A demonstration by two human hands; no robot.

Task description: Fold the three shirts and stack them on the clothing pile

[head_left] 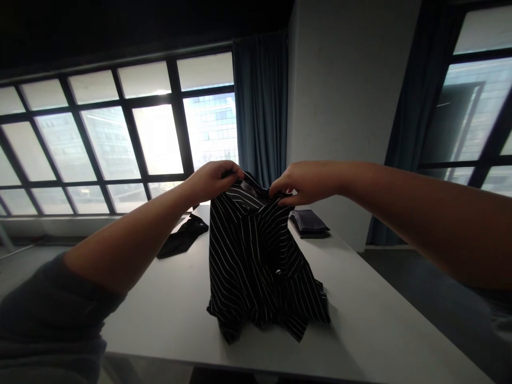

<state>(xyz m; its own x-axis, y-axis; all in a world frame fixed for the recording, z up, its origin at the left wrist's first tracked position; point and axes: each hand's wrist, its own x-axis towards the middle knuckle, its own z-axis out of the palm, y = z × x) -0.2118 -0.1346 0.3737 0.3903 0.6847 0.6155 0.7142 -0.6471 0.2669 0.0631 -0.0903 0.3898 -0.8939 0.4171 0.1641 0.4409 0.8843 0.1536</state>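
A black shirt with thin white stripes hangs from both hands, its lower part bunched near the white table. My left hand pinches the shirt by the collar and shoulder area on the left. On the right, my right hand grips the opposite side of the collar area, fingers closed on the cloth. Between the hands the neck opening sags a little. Whether the hem rests on the tabletop I cannot tell for sure.
Behind the shirt to the left lies a dark crumpled cloth. A folded dark stack of fabric sits at the table's far right. Beyond stand a pale pillar, a blue-grey curtain and large windows.
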